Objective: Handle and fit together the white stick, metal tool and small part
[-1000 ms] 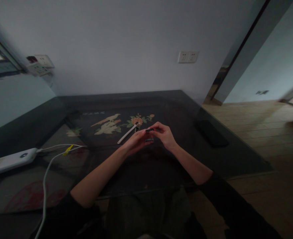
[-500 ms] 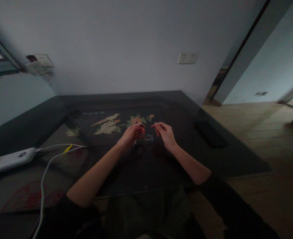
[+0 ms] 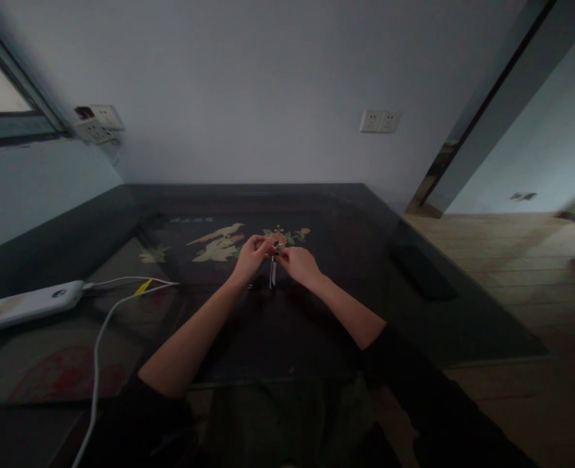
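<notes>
Pale grey wall (image 3: 248, 84) fills the background, with a double socket plate (image 3: 380, 121) mounted on it and a window frame (image 3: 9, 117) at far left. Wooden floor (image 3: 521, 260) runs off to the right past a doorway.

Dark glass-topped table (image 3: 317, 325) takes up the lower middle of the view; an inlaid bird-and-flower picture (image 3: 224, 240) shows under the glass at its centre. Black flat object (image 3: 421, 272), possibly a phone, lies near the right edge. White power bank (image 3: 26, 304) rests at the left edge, a white cable (image 3: 99, 338) trailing from it toward the person, with a yellow tag (image 3: 144, 286) close to the plug end.

Both forearms are bare, dark sleeves pushed up. Left hand (image 3: 251, 257) and right hand (image 3: 300, 263) meet over the table centre, fingertips of both pinched on a small dark piece at the top of a thin white stick-like tool (image 3: 272, 278). Tool hangs nearly upright between the two hands, lower end just above or touching the glass; cannot tell which. The small piece is too blurred and small to identify.
</notes>
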`<state>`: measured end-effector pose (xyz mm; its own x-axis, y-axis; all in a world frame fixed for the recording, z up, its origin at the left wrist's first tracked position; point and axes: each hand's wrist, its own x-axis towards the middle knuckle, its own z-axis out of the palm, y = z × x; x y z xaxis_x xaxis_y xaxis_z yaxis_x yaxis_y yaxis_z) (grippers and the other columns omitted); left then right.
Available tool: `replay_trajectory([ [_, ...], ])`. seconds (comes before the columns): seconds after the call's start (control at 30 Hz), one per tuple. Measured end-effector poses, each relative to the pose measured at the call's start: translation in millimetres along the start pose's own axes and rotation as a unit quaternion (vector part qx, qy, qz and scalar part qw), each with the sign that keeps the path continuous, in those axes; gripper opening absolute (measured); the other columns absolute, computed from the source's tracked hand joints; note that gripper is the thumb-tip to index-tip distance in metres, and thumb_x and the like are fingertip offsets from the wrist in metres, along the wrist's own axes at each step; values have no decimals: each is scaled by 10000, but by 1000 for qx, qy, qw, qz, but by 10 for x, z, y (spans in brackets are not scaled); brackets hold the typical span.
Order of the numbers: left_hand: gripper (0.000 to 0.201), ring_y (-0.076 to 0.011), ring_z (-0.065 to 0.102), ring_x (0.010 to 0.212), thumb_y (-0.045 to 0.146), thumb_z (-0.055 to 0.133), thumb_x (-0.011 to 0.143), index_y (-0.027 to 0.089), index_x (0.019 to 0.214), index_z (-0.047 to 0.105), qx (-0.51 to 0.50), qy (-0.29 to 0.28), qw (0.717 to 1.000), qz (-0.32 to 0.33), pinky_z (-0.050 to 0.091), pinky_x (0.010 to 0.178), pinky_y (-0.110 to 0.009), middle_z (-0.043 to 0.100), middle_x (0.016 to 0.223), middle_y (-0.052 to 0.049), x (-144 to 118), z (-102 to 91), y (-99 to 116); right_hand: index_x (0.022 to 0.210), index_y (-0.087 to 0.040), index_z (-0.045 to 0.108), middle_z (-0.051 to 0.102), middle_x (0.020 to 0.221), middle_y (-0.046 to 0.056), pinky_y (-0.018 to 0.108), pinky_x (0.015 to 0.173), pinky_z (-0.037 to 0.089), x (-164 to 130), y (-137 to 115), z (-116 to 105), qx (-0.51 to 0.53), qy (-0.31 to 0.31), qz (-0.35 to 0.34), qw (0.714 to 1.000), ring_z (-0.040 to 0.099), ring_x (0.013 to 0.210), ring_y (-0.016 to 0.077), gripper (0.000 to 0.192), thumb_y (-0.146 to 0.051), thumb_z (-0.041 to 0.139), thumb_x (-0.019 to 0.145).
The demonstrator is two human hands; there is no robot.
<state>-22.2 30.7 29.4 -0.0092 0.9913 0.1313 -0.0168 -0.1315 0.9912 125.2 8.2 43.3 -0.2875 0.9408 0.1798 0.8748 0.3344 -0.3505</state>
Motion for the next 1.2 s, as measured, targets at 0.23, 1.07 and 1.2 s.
replay_trajectory([
  [0.23, 341, -139, 615, 590, 461, 703, 746, 165, 800, 544, 10, 14, 999, 30, 463, 599, -250, 639, 618, 9, 49, -26, -30, 1062, -115, 736, 741, 1059, 204, 417, 933, 436, 183, -262, 85, -126, -81, 43, 988, 666, 1087, 309, 461, -475, 468, 956],
  [1.07, 284, -141, 624, 745, 346, 724, 733, 168, 912, 596, 49, -112, 985, 124, 482, 711, -266, 645, 803, -18, -182, 118, 76, 869, -175, 539, 676, 663, 51, 263, 557, 481, -328, 627, -416, 414, 2, -2, 910, 664, 609, 176, 399, -531, 383, 955],
  [1.2, 305, -154, 624, 780, 349, 722, 743, 174, 969, 616, 100, -145, 969, 172, 499, 759, -293, 649, 841, -34, -265, 139, 107, 1024, -158, 580, 631, 661, 17, 274, 573, 481, -526, 724, -408, 464, 0, -14, 886, 621, 582, 154, 386, -504, 423, 958],
])
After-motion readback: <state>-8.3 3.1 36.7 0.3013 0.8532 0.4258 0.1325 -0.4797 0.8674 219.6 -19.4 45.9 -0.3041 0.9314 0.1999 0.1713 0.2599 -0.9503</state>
